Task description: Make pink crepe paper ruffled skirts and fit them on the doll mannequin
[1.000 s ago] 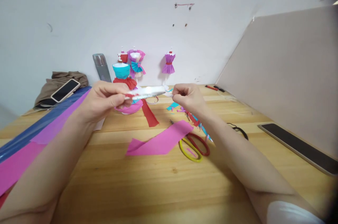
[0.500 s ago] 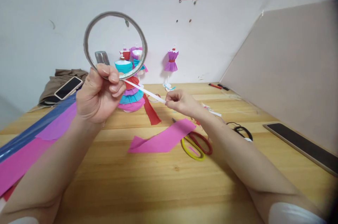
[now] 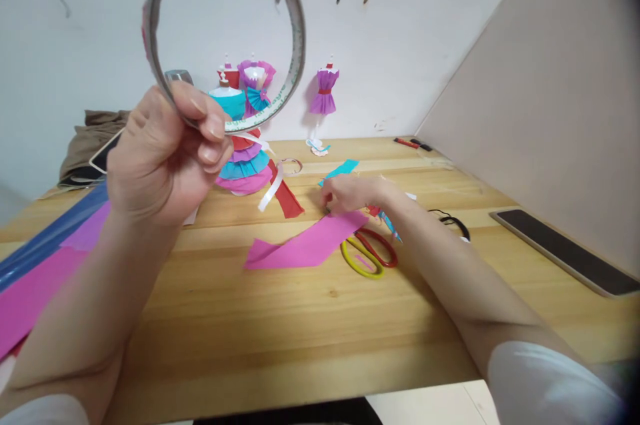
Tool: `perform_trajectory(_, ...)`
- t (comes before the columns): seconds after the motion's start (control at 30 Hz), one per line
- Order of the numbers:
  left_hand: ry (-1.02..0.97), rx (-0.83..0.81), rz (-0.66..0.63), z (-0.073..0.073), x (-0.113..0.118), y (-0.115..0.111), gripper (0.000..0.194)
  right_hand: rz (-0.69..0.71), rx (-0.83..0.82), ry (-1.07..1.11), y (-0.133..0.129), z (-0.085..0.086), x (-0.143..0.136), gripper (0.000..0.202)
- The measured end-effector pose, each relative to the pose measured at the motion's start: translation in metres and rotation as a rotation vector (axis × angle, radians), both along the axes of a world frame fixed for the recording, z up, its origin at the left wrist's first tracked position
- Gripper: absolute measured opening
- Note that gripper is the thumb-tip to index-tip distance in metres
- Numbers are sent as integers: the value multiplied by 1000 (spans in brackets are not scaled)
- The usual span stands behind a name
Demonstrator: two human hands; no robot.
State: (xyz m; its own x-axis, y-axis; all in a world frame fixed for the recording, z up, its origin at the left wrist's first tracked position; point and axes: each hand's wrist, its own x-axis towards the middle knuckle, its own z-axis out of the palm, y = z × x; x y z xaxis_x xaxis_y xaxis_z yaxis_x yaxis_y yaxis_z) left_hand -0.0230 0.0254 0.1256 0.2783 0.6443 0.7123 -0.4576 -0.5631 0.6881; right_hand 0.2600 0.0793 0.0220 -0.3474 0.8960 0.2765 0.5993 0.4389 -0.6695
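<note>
The left hand [image 3: 163, 151] holds up a big thin tape roll [image 3: 300, 31], high over the left side of the table [image 3: 300, 325]. Its thumb and fingers pinch the bottom of the roll, and you can look right through the round hole. A white strip [image 3: 273, 191] comes down from the roll, bends, and hangs loose, with its end in front of a long red piece [image 3: 290, 201]. The right hand [image 3: 350, 193] is low, with its fingers bent, just at the back edge of the pink paper [image 3: 307, 245] and over the dark tip of the scissors [image 3: 371, 254]. I cannot tell if its fingers pinch anything. The pink paper lies on top of the scissors, so their middle is hidden, and the yellow and red handles stick out in front. A blue piece [image 3: 343, 170] lies just behind the right hand. Behind the left hand stands a little doll shape with a puffy skirt [image 3: 245, 165] in red, purple, blue and pink. A little purple dress [image 3: 324, 93] with a red belt stands by the wall. On the far right, a flat dark thing [image 3: 565, 251] lies on the table.
</note>
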Motion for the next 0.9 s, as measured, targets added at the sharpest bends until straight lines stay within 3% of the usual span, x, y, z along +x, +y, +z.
perform_trajectory(0.07, -69, -58, -31, -2, 4, -3, 27, 220, -167, -223, -5, 4, -11, 21)
perform_trajectory(0.13, -117, -94, -75, -3, 8, -5, 38, 357, -266, -394, -10, 9, -26, 24)
perform_trajectory(0.23, -117, -128, -67, -4, 11, -6, 55, 478, -281, -568, -21, 9, -48, 17)
perform_trajectory(0.3, -106, -153, -57, -4, 12, -6, 62, 538, -204, -630, -32, 7, -61, 13)
perform_trajectory(0.5, -76, -170, -27, -4, 13, -9, 64, 375, 31, -426, -61, -5, -94, 23)
perform_trajectory(0.63, -77, -176, -29, -4, 13, -10, 57, 319, 44, -391, -58, 9, -89, 31)
perform_trajectory(0.67, -74, -167, -48, -4, 12, -9, 55, 277, 38, -420, -55, 16, -83, 27)
perform_trajectory(0.73, -73, -160, -83, -5, 12, -8, 48, 185, -33, -674, -49, 31, -67, 22)
perform_trajectory(0.8, -76, -182, -132, -8, 14, -5, 38, 131, -165, -929, -46, 42, -51, 28)
perform_trajectory(0.9, -78, -253, -232, -18, 19, 3, 18, 101, -280, -1039, -51, 42, -29, 27)
